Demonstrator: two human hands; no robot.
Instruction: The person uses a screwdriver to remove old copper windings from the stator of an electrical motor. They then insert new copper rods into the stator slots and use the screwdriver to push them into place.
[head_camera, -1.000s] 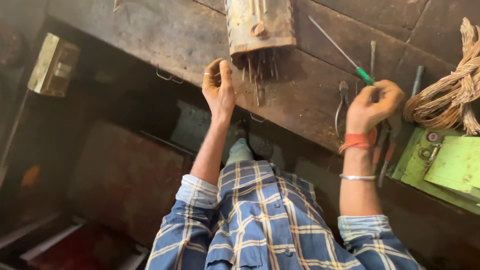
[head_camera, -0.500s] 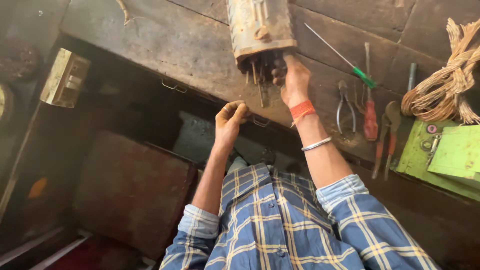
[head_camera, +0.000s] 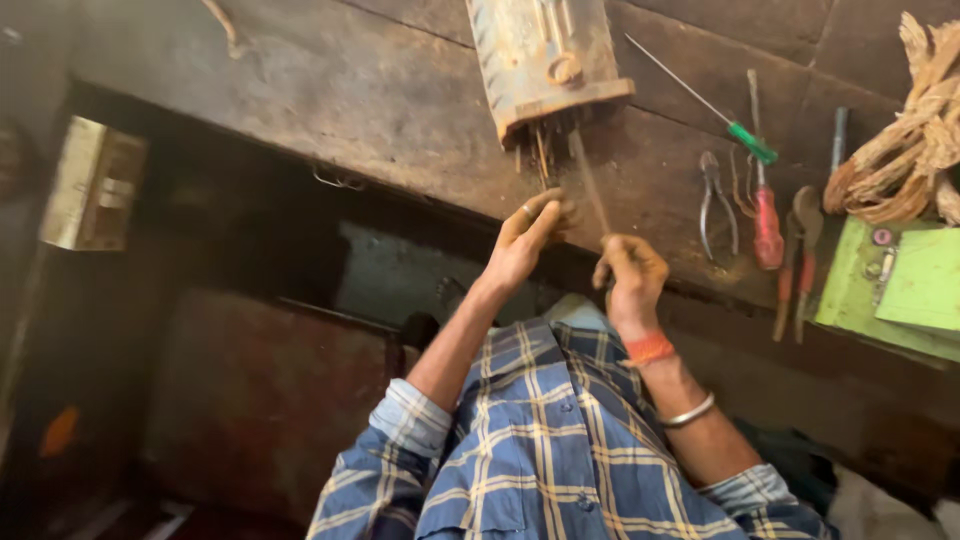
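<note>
Right hand pinched shut on thin rod just below rusty metal housing (rod's top end under it); left hand half-open, fingertips at housing's wires, holding nothing.

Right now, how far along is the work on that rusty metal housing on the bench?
Done: nothing looks finished; stiff wires bristle from the rusty housing. In hand: the right hand pinches a thin rod reaching to the housing's end, and the left hand is beside it. Left: the pliers and screwdrivers lie unused.
</note>
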